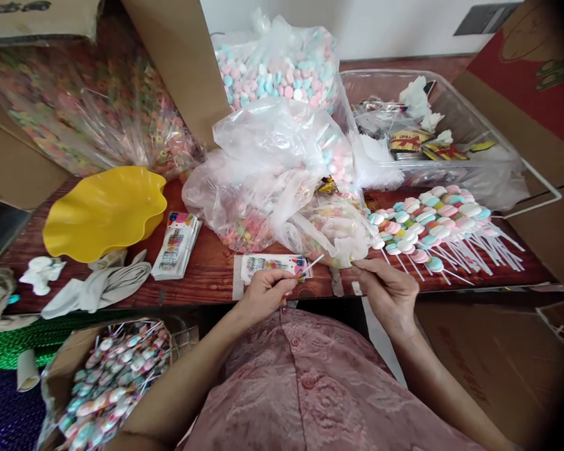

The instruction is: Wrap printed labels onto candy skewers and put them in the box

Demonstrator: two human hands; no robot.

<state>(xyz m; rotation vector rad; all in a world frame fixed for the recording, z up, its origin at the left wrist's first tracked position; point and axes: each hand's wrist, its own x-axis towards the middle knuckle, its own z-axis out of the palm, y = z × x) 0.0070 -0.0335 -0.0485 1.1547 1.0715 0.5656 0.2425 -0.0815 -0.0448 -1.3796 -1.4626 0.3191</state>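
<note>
My left hand (269, 293) is closed in a pinch around a thin white stick (314, 263), which slants up to the right. Small coloured bits show near its fingertips, too small to name. To the right, my right hand (391, 289) has thumb and fingertips pressed together at the edge of a clear plastic bag (331, 232) of small coloured candies; whatever it pinches is too small to make out. Beneath the stick lies a printed packet (270, 265) on the table. Skewers of pastel candies on white sticks (435, 219) are piled right of my right hand.
A yellow wavy-rimmed bowl (103, 213), a stack of printed packets (176, 245) and cloth gloves (101, 285) are at left. Behind stand a bag of pastel candies (282, 69) and a clear plastic bin (489, 141). A box of candy skewers (117, 376) sits below the table's front edge.
</note>
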